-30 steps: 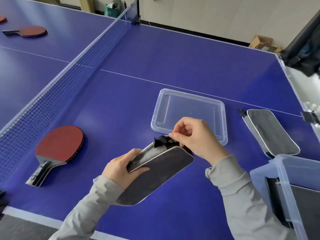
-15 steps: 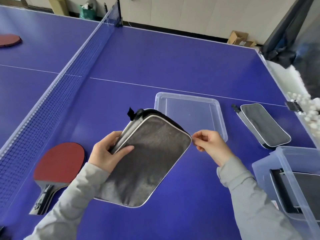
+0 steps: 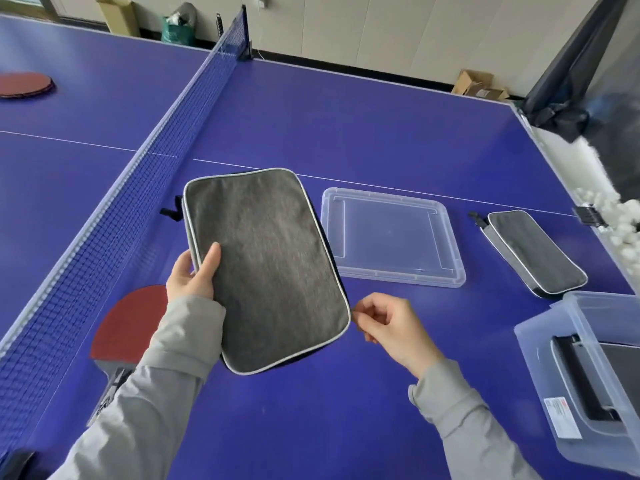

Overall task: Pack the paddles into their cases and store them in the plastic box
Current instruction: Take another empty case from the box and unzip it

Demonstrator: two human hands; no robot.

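Observation:
My left hand (image 3: 192, 277) grips the left edge of a grey paddle case (image 3: 266, 268), thumb on its top face, and holds it tilted above the blue table. My right hand (image 3: 388, 327) pinches at the case's lower right corner, where the zip runs; the pull itself is hidden by my fingers. A red paddle (image 3: 128, 327) lies on the table under my left forearm. A second grey case (image 3: 535, 252) lies flat at the right. The clear plastic box (image 3: 540, 351) stands at the right edge with a dark case (image 3: 585, 379) inside.
The box's clear lid (image 3: 391, 237) lies upside down on the table beyond my right hand. The net (image 3: 138, 174) runs along the left. Another red paddle (image 3: 24, 84) lies beyond it. White balls (image 3: 620, 220) fill a tray off the right edge.
My left hand has lifted and turned the case so its flat grey face points up. My right hand has slid along the case's right edge, from the top end down to the lower corner.

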